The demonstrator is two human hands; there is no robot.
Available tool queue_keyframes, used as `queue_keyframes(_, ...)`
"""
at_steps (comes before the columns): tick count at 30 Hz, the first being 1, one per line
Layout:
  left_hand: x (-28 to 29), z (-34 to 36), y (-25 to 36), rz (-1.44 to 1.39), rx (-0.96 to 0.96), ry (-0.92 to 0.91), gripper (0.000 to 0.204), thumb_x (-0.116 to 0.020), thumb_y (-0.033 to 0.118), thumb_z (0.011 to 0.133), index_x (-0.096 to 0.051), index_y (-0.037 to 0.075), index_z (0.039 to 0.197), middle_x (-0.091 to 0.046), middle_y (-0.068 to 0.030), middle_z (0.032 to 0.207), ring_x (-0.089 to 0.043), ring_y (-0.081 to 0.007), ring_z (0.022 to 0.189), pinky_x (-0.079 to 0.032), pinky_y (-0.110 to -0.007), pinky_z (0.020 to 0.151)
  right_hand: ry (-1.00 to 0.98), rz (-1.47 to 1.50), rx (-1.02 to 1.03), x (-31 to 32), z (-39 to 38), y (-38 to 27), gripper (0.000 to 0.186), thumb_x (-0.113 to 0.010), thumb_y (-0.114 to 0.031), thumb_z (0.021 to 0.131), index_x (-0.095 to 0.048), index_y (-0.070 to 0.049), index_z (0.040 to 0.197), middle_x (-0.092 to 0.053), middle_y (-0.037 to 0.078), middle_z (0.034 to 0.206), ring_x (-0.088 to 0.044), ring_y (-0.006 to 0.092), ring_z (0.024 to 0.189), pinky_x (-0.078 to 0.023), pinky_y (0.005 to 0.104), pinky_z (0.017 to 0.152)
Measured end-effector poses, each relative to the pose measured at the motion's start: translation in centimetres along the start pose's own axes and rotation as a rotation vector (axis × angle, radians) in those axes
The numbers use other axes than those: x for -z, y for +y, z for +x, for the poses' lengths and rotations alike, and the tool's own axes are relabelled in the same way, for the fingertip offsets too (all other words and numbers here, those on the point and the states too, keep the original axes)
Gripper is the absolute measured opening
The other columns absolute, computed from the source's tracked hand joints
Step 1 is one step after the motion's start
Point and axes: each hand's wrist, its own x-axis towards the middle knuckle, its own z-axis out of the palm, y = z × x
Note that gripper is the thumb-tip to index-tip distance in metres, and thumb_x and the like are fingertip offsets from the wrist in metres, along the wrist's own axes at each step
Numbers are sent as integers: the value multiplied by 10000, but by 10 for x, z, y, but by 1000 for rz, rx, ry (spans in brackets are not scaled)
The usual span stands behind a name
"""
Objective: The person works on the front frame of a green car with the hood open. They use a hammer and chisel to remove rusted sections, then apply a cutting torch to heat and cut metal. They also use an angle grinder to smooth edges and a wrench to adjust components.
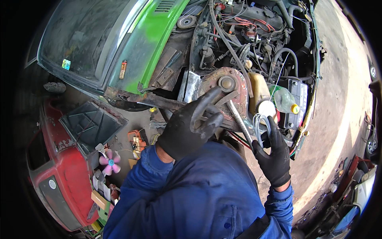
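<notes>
Firstly, the engine [254, 36], with dark hoses and red cables, fills the upper right, and next to it a rusty, rounded metal panel [213, 78] is partly covered by the gloved left hand [191, 125], whose fingers are loosely spread. Well apart from it, near a boxy battery [302, 97], a transparent plastic bottle [283, 97] and a straight grey bar [237, 115], the right hand [274, 157] holds between thumb and fingers a coil of wire [258, 118], thin, silvery, with oval loops.
</notes>
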Motion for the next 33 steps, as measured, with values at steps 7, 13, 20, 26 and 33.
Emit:
queue_keyframes(7, 32, -17, -60, 177, 128, 302, 519, -697, 107, 1063, -610, 72, 1573, -775, -142, 1185, -753, -223, 1069, -600, -399, 934, 81, -301, -28, -14, 12, 55, 934, -866, -65, 854, -454, -89, 1692, -694, 159, 1032, -697, 325, 935, -570, 463, 809)
queue_keyframes(13, 29, -22, -105, 138, 152, 346, 483, -681, 74, 1064, -622, 43, 1542, -764, -134, 1161, -732, -236, 1085, -580, -393, 972, 52, -465, -25, -38, 25, 66, 871, -897, -216, 869, -513, -87, 1640, -696, 179, 1131, -689, 389, 1036, -547, 516, 868)
queue_keyframes(20, 25, -14, -147, 173, 92, 385, 464, -708, 46, 1029, -651, 8, 1489, -760, -142, 1150, -721, -281, 1093, -549, -423, 1018, 17, -530, -51, -55, 31, 53, 675, -832, -241, 964, -600, -95, 1580, -712, 216, 1219, -678, 424, 1074, -525, 542, 930)
queue_keyframes(26, 32, 2, -167, 322, 45, 361, 432, -681, 33, 1048, -647, 1, 1478, -765, -150, 1259, -727, -267, 1196, -554, -411, 1056, 46, -505, -34, -57, 26, 51, 654, -816, -287, 983, -605, -121, 1579, -695, 194, 1272, -657, 404, 1149, -503, 530, 984)
queue_keyframes(33, 30, 22, -185, 402, -6, 389, 405, -718, 66, 1024, -677, 0, 1421, -763, -182, 1274, -725, -359, 1191, -551, -458, 1053, 58, -487, -58, -50, 22, 46, 688, -856, -188, 954, -589, -92, 1582, -646, 209, 1375, -621, 402, 1247, -489, 536, 1051)
